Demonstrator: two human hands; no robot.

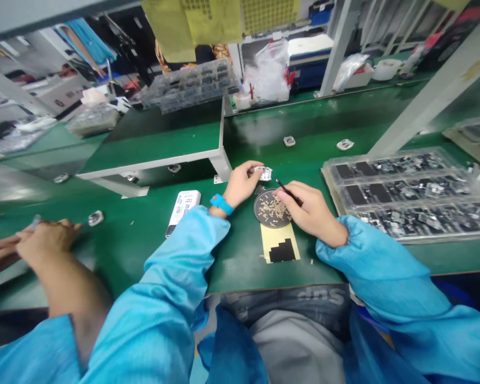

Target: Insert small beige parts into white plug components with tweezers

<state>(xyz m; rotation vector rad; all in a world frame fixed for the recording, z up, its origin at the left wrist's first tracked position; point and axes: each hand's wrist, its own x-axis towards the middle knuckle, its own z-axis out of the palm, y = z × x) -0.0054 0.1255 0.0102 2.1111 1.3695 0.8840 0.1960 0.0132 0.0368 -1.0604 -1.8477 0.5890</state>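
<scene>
My left hand [243, 184] is closed on a small white part [265, 173] above the green bench, thumb and fingers pinching its left end. My right hand [312, 209] grips a thin black pen-like tool [290, 193], its tip just right of the white part. Below and between my hands lies a round dark dish [272, 208] with many small tan pieces scattered in it. Under the dish's near side, a yellow sheet [267, 240] bears black stepped strips.
A divided clear tray [332, 184] of dark and metallic parts is at the right. A white box [184, 208] lies left, below a raised green shelf [176, 136]. White parts [289, 141] sit farther back. Another person's hands [50, 240] are at the far left.
</scene>
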